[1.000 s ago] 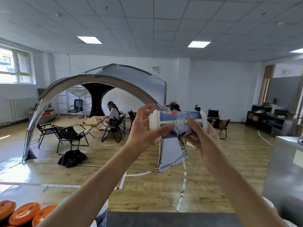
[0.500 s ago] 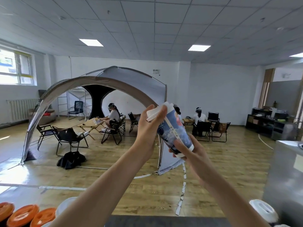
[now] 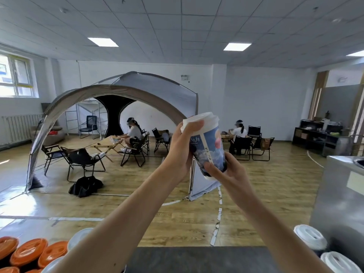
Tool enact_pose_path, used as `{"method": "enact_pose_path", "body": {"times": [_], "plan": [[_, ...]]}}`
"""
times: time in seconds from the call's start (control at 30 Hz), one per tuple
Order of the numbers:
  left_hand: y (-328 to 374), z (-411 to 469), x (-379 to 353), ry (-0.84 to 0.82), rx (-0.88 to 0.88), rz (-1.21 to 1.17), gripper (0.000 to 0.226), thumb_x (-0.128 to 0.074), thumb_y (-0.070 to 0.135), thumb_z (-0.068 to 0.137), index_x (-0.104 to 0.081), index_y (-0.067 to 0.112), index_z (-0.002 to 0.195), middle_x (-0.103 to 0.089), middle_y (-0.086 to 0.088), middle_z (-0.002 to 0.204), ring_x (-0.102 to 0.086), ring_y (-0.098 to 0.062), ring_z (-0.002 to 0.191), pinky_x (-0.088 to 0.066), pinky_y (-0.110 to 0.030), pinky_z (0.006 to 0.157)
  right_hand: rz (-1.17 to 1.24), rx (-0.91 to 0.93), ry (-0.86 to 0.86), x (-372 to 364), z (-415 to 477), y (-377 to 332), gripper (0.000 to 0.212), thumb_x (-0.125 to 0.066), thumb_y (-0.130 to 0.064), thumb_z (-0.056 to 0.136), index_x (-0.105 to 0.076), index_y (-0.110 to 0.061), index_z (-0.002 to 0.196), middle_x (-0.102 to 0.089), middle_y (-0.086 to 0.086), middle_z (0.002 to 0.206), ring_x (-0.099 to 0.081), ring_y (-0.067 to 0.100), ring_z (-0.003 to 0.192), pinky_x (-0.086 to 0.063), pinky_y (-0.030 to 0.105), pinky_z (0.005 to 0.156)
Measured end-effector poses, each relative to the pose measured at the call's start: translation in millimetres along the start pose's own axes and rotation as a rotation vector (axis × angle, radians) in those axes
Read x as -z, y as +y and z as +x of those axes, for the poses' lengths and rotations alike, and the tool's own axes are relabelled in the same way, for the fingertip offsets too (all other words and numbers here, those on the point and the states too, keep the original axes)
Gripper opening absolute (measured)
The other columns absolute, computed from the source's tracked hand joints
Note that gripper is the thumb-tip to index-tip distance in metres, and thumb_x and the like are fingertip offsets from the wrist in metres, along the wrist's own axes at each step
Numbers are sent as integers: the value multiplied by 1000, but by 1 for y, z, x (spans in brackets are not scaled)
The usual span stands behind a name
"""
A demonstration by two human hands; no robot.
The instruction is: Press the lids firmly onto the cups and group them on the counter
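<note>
Swung nearly upright, the closed cup has left hand gripping lid, right hand gripping base.

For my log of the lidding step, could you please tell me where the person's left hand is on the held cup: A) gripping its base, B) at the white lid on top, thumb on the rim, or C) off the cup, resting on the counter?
B: the left hand grips the white lid atop the blue printed cup, thumb on its rim, while the right hand holds the base.
</note>
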State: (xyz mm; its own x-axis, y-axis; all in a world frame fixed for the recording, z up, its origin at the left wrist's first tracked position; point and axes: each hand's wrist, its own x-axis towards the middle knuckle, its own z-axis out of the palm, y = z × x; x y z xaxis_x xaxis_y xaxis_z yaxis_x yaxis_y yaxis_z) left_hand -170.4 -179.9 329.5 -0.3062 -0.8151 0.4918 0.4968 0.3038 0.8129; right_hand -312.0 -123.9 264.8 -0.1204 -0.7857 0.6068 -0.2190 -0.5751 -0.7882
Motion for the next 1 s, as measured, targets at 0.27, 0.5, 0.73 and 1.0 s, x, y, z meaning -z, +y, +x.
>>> {"method": "enact_pose_path", "body": {"times": [0.27,0.5,0.73,1.0], "plan": [[-59,-33,-11,-100,98,233,75,-89,46,75,-55,22,138,-70,1,126,-69,-9,112,-56,-22,88,-78,-53,26,34,-46,43,55,-74,-46,84,-54,-20,129,-73,1,114,-72,20,104,-59,35,85],[-138,-75,-41,-306,242,364,64,-79,35,85,-49,22,141,-65,9,125,-67,10,98,-56,-16,82,-163,-281,191,84,-136,90,49,-81,-46,78,-58,-24,116,-74,-9,106,-72,10,97,-55,25,78],[-233,-112,-85,-443,305,450,82,-94,45,62,-53,32,132,-71,15,122,-66,-2,114,-56,-27,96,-170,-426,378,125,-212,114,48,-84,-38,81,-60,-19,118,-74,-2,115,-69,18,111,-55,35,94],[-319,-121,-114,-367,320,486,72,-98,11,65,-55,41,114,-68,23,110,-62,16,102,-49,-9,84,-197,-562,536,148,-233,164,36,-75,-9,88,-61,-23,118,-72,-9,111,-69,5,104,-54,20,85]]}}
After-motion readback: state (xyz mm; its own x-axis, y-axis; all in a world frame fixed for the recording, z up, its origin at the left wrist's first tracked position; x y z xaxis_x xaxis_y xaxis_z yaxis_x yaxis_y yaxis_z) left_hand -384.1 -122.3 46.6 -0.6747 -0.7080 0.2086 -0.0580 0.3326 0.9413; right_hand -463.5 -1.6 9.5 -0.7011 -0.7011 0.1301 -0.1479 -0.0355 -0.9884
